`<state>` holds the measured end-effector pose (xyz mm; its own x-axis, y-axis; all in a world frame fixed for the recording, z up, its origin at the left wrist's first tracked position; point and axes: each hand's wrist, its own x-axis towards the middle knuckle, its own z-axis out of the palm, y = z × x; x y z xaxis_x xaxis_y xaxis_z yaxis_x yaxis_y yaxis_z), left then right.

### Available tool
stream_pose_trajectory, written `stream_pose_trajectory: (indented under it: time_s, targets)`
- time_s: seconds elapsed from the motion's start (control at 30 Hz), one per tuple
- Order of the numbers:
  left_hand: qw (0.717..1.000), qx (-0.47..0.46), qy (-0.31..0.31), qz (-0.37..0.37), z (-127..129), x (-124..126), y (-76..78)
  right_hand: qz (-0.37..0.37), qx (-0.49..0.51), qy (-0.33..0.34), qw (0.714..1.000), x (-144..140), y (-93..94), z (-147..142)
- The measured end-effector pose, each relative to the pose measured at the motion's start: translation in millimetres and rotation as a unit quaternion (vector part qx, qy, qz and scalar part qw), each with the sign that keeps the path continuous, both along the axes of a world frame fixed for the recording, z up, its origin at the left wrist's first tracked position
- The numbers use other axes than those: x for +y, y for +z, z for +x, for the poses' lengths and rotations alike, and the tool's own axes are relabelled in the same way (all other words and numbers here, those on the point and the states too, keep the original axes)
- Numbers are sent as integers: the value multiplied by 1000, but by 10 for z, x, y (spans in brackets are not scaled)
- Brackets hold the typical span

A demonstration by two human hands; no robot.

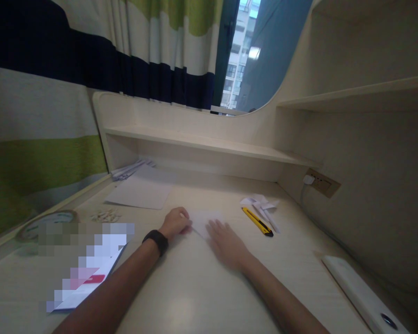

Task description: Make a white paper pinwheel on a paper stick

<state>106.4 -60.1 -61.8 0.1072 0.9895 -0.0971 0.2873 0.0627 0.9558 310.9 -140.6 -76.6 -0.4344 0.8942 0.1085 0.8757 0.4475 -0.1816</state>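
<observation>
A small piece of white paper (199, 219) lies flat on the pale desk, between my two hands. My left hand (176, 223), with a dark band at the wrist, has its fingers curled and pinches the paper at its left edge. On the paper's right part rests my right hand (227, 242), flat with fingers stretched out and slightly blurred. Right of that hand lies a yellow utility knife (256, 221), beside a folded white paper pinwheel (259, 203).
White paper sheets (142, 188) lie at the back left. Nearer are small pale pieces (106, 215), a tape roll (71, 216) and a partly pixelated booklet (87, 292). A long white object (360, 290) sits at right, below a plugged socket (323, 182). A shelf (209, 144) spans the back.
</observation>
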Motion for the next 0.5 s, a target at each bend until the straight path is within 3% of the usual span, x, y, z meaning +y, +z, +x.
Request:
stream_pose_trajectory:
  time_s: [0.3,0.5]
  targets:
    - [997,72,-5,34,-36,-17,38,-4,-17,30,999,-98,100,5]
    - [979,178,-39,87,-108,45,90,-30,-50,39,998,-96,126,20]
